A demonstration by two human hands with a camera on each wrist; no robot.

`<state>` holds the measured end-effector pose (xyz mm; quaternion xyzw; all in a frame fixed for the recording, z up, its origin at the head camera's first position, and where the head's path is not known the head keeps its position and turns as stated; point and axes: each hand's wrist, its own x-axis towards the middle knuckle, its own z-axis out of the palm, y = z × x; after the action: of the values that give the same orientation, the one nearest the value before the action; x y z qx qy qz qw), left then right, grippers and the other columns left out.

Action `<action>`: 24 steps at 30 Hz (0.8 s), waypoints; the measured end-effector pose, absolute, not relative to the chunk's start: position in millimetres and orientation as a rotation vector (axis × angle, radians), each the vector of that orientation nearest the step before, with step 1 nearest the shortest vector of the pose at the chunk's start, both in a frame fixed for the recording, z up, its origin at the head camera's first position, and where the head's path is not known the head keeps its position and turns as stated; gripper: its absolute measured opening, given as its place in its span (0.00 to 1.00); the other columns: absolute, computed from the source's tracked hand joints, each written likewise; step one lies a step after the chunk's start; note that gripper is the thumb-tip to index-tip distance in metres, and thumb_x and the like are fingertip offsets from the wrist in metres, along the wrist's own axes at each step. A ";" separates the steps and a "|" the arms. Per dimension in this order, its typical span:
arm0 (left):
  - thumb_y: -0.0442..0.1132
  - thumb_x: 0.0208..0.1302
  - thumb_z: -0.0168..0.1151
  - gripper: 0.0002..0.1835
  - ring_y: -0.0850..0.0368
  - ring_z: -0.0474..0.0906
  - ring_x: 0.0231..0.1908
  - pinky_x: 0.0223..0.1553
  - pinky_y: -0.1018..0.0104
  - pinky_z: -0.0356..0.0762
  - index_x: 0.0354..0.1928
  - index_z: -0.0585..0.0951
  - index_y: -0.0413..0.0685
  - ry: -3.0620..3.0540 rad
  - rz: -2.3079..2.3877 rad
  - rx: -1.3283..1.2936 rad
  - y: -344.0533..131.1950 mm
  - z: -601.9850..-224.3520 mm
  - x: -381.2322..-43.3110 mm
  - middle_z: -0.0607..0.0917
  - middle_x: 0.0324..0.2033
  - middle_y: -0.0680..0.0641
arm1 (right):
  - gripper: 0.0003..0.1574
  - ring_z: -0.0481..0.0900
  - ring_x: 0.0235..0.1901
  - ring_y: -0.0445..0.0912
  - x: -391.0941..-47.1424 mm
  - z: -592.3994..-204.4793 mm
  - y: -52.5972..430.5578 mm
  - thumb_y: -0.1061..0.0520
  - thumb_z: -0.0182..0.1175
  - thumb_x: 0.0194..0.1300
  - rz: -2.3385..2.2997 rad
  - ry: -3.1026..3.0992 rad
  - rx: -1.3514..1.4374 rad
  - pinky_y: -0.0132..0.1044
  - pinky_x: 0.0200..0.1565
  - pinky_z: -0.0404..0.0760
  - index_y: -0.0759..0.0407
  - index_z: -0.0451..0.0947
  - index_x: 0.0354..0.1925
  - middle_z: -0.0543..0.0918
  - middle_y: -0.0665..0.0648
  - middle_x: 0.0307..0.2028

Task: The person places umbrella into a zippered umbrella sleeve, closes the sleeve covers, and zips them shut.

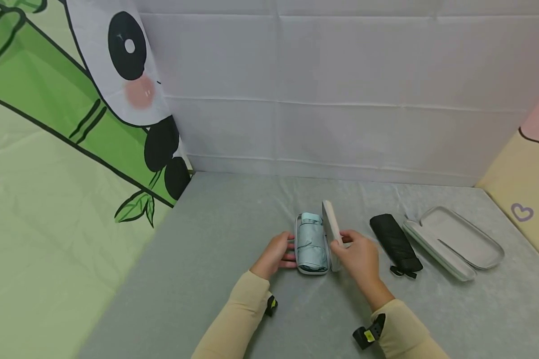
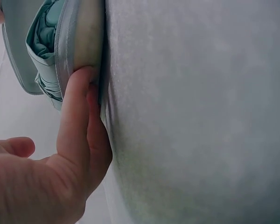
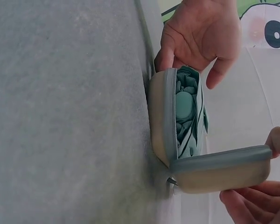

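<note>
A folded light blue umbrella (image 1: 312, 243) lies in the base of a small zip case (image 3: 158, 116), which stands on the grey cloth. The case's lid (image 1: 330, 222) is raised nearly upright on the right side. My right hand (image 1: 360, 259) pinches that lid between thumb and fingers, seen too in the right wrist view. On the other side, my left hand (image 1: 275, 255) touches the case's left wall with extended fingers; its thumb stays apart from the case in the left wrist view.
To the right lies a folded black umbrella (image 1: 395, 243) with a strap at its lower end. Beyond it is another case (image 1: 440, 252), open, pale, with its lid (image 1: 464, 237) spread flat. A white sheet (image 1: 341, 89) hangs behind the grey cloth surface (image 1: 197, 299).
</note>
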<state>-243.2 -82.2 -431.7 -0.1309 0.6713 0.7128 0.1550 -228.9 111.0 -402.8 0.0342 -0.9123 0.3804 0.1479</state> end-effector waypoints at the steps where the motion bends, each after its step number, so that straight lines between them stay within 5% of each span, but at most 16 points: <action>1: 0.41 0.67 0.37 0.25 0.49 0.78 0.31 0.32 0.56 0.81 0.62 0.66 0.35 1.921 2.044 -0.377 -81.9 -431.6 -243.4 0.75 0.49 0.36 | 0.19 0.76 0.22 0.44 -230.0 -403.7 110.8 0.56 0.62 0.50 1.078 -2.632 0.102 0.35 0.21 0.73 0.62 0.82 0.41 0.84 0.56 0.31; 24: 0.42 0.69 0.35 0.25 0.48 0.78 0.32 0.32 0.55 0.81 0.62 0.66 0.36 1.921 2.073 -0.381 -72.3 -429.2 -248.9 0.75 0.48 0.37 | 0.15 0.74 0.17 0.47 -241.7 -401.5 97.8 0.56 0.65 0.42 0.716 -2.540 0.385 0.41 0.18 0.72 0.63 0.83 0.31 0.82 0.56 0.23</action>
<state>-248.9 -72.3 -429.2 -0.1322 0.6666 0.7192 0.1445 -241.7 97.8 -401.5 0.1405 -0.9257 0.2608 0.2353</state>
